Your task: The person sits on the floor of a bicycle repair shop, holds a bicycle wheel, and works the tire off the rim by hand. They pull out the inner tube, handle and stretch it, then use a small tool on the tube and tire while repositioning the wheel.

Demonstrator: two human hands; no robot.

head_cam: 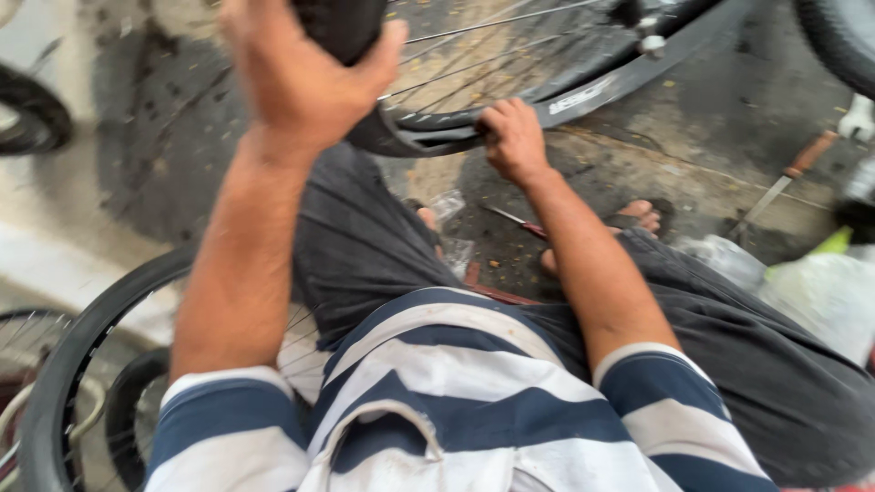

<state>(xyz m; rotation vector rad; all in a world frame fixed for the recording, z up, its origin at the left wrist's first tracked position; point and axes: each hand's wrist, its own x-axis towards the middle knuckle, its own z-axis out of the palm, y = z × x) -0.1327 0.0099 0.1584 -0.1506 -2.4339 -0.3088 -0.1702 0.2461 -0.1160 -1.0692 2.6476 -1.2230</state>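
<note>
Now our left hand (296, 77) wraps the black tyre (342, 27). Our right hand (512, 137) pinches its edge against the wheel rim (629, 77), which runs up-right.

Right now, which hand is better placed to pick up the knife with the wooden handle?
The right hand, probably. It grips the rim on the same side as the knife, which lies on the ground further right. The left hand holds the tire on the far side.

crumpled clear plastic wrapper (447, 208) on ground; white-green bag (825, 290) at right.
</note>
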